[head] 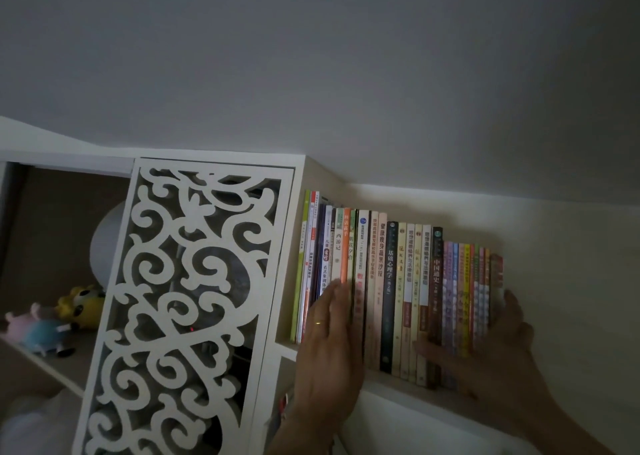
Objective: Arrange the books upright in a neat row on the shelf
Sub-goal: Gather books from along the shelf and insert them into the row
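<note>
A row of several books (pixel 391 292) stands upright on a white shelf (pixel 398 383), spines facing me, from a green one at the left to thin colourful ones at the right. My left hand (pixel 329 347) lies flat with fingers together against the spines near the left end, a ring on one finger. My right hand (pixel 491 344) cups the right end of the row, thumb across the lower spines and fingers behind the last red book (pixel 497 274). Neither hand has a book lifted out.
A white carved fretwork panel (pixel 180 302) stands left of the books. Further left, an open compartment holds plush toys (pixel 52 319) and a round white object (pixel 105 243). A plain wall rises above and to the right of the shelf.
</note>
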### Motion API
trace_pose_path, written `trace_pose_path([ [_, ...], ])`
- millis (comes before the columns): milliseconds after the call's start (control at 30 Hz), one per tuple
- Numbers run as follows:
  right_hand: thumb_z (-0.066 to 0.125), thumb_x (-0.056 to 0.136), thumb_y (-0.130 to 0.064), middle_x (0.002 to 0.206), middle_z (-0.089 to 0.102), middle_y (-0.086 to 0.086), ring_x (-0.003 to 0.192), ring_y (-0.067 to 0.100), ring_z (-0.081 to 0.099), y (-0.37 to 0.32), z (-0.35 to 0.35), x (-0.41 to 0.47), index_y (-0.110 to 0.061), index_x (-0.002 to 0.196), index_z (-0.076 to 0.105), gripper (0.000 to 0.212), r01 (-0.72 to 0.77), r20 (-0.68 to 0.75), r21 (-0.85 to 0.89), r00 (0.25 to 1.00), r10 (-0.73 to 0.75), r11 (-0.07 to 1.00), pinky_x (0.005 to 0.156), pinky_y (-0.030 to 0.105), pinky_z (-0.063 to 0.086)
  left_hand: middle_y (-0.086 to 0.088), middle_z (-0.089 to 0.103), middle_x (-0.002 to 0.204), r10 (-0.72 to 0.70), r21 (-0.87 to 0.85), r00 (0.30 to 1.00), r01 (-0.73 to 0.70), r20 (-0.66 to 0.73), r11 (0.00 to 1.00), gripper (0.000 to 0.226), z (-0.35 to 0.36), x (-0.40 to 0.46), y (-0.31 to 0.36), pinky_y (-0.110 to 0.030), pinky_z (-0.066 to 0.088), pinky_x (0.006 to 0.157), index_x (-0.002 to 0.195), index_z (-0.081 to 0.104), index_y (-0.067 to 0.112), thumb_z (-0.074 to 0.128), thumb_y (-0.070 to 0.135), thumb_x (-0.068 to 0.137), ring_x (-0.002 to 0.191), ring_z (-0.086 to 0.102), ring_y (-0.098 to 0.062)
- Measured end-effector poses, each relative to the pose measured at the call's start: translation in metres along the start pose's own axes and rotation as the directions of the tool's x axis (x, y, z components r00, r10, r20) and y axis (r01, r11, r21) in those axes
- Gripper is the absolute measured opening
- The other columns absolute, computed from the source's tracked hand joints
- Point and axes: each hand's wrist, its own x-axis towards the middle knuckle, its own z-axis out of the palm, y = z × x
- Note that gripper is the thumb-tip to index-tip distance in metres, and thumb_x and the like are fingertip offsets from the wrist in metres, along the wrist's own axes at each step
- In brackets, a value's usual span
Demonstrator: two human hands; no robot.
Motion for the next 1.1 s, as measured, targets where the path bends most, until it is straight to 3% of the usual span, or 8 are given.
trace_pose_path([
  [133,0.074,0.058,-0.077,0.158,0.025,0.000,0.145,0.031,0.032,-0.040,-0.015,0.017,-0.027,0.156,0.023,0.121,0.358,-0.199,-0.181,0.899,-0.390,0.916,0.107,0.057,0.041,0.008,0.038,0.150,-0.110,-0.040,0.992,0.108,-0.061,0.993,0.055,0.002,0.004,-0.003,-0.023,0.049,0.104,0.159,0.029,0.031,0.027,0.053,0.108,0.132,0.040,-0.003],
  [200,0.071,0.070,-0.074,0.160,0.028,0.000,0.147,0.027,0.030,-0.072,-0.016,0.034,-0.027,0.151,0.037,0.100,0.488,-0.204,-0.261,0.816,-0.542,0.833,0.109,0.052,0.039,0.003,0.038,0.147,-0.089,-0.047,0.994,0.086,-0.064,0.995,0.064,0.010,0.011,-0.001,-0.025,0.053,0.098,0.158,0.031,0.031,0.019,0.064,0.104,0.128,0.046,-0.007],
  [267,0.067,0.079,-0.070,0.157,0.039,-0.002,0.143,0.021,0.036,-0.101,-0.010,0.057,-0.028,0.145,0.048,0.080,0.589,-0.087,-0.342,0.756,-0.649,0.732,0.108,0.041,0.037,0.000,0.037,0.145,-0.074,-0.063,0.993,0.069,-0.087,0.996,0.059,0.020,0.014,-0.002,-0.028,0.057,0.091,0.158,0.034,0.032,0.027,0.059,0.106,0.121,0.051,-0.009],
  [400,0.070,0.083,-0.062,0.128,0.066,-0.013,0.114,0.011,0.062,-0.139,0.006,0.092,-0.035,0.131,0.061,0.056,0.668,0.238,-0.307,0.743,-0.626,0.677,0.097,0.036,0.048,-0.003,0.038,0.142,-0.014,-0.065,0.988,0.004,-0.154,0.998,0.055,0.028,0.008,-0.013,-0.020,0.052,0.092,0.157,0.038,0.036,0.054,0.038,0.104,0.118,0.052,-0.010],
  [633,0.085,0.075,-0.045,0.094,0.063,-0.028,0.086,-0.010,0.057,-0.136,0.006,0.122,-0.040,0.103,0.069,0.033,0.632,0.222,-0.192,0.773,-0.595,0.750,0.078,0.031,0.047,-0.002,0.039,0.138,-0.021,-0.046,0.985,0.013,-0.171,0.999,0.057,0.032,0.008,-0.022,-0.029,0.055,0.090,0.157,0.036,0.040,0.055,0.042,0.103,0.112,0.051,-0.008],
  [800,0.090,0.070,-0.040,0.108,0.070,-0.018,0.095,0.001,0.065,-0.129,0.000,0.125,-0.031,0.109,0.065,0.047,0.631,0.209,-0.104,0.769,-0.604,0.769,0.084,0.031,0.052,-0.003,0.039,0.138,-0.026,-0.057,0.985,0.016,-0.171,0.998,0.058,0.032,0.008,-0.025,-0.034,0.056,0.091,0.157,0.036,0.041,0.056,0.041,0.102,0.112,0.052,-0.010],
  [1000,0.094,0.066,-0.037,0.091,0.071,-0.016,0.079,0.000,0.069,-0.131,-0.015,0.136,-0.030,0.093,0.067,0.039,0.656,0.256,-0.084,0.741,-0.620,0.750,0.072,0.028,0.055,0.000,0.037,0.140,-0.026,-0.028,0.983,0.021,-0.181,0.999,0.058,0.030,0.006,-0.021,-0.034,0.057,0.093,0.157,0.032,0.044,0.054,0.042,0.103,0.116,0.051,-0.009],
  [1100,0.090,0.071,-0.037,0.095,0.068,-0.014,0.087,0.008,0.069,-0.131,-0.021,0.146,-0.033,0.097,0.069,0.034,0.691,0.367,-0.063,0.687,-0.627,0.720,0.075,0.033,0.056,0.003,0.035,0.141,-0.037,0.017,0.985,0.041,-0.170,0.999,0.063,0.032,0.007,-0.013,-0.036,0.058,0.091,0.158,0.027,0.046,0.056,0.039,0.103,0.118,0.051,-0.012],
])
